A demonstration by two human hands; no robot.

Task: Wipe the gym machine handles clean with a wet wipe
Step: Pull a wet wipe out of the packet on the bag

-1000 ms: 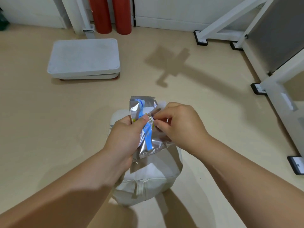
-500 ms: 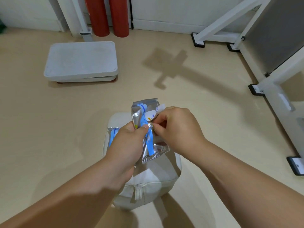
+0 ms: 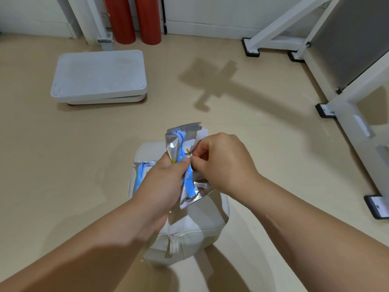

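Head view: one scene, placed against the padded bench (image 3: 195, 232).
Wipe packet (image 3: 181, 142): silver and blue, upright just above the bench.
Left hand (image 3: 166, 182): clamped round the packet's middle.
Right hand (image 3: 223, 163): thumb and finger pinching the packet's edge (foil crumpled there).
Second packet (image 3: 142, 171): lying on the bench's left side, partly hidden.

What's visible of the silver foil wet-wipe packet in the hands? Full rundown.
The silver foil wet-wipe packet is a crinkled, shiny soft pouch with a blue stripe, a white label and crimped end seams. It is held roughly upright above a white padded seat. The left hand grips its middle, thumb across the front; the right hand pinches a small bit on its front, probably the peel flap. Whether it is open cannot be told.
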